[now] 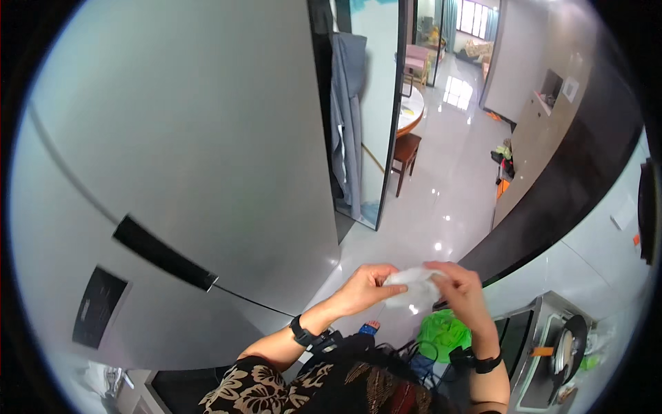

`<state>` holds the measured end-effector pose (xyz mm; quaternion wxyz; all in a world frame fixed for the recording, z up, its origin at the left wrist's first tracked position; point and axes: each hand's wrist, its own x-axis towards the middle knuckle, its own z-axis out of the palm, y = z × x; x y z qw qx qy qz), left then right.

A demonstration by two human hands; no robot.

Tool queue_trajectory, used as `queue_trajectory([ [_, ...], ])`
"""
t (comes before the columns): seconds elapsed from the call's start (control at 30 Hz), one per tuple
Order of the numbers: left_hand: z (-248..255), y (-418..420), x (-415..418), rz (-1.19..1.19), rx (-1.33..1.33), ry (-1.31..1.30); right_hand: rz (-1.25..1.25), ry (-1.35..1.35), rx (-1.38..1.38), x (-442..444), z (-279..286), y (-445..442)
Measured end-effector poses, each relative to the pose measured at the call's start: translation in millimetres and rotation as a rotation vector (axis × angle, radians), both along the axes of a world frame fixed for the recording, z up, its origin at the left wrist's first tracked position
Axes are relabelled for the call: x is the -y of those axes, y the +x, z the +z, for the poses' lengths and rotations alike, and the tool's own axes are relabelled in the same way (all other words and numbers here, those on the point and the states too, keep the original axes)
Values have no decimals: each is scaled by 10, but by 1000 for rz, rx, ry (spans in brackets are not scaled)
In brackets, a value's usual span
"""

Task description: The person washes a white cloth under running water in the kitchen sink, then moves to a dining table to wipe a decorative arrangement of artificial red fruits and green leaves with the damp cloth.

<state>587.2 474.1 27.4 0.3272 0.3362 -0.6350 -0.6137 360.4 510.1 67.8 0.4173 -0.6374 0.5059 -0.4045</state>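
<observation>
A thin, white, crumpled sheet or bag is held up between my two hands in front of my body. It is too blurred to tell whether it is plastic or paper. My left hand pinches its left side, the thumb lying across the front. My right hand grips the right side with bent fingers and looks slightly blurred. Below my right forearm, a bright green plastic bag sits low near the floor. Each wrist wears a black strap.
A large grey refrigerator fills the left side. Beyond it, a grey cloth hangs by a framed door. Right of me is a stove with a lidded pan. A brown stool stands by a round table.
</observation>
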Motion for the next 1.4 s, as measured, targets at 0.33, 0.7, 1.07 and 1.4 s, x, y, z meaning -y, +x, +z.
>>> queue_trajectory([
  [0.33, -145, -1204, 2320, 3, 4, -172, -167, -4, 79, 2106, -141, -1424],
  [0.7, -204, -2615, 4375, 132, -485, 255, 166, 77, -25, 4869, -131, -2947],
  [1.07, -300, -3553, 6333, 242, -277, -129, 295, 252, 263, 7550, -326, -3332],
  [1.4, -152, -4571, 9177, -54, -42, -284, 244, 578, 1059, 10213, -589, -4316],
])
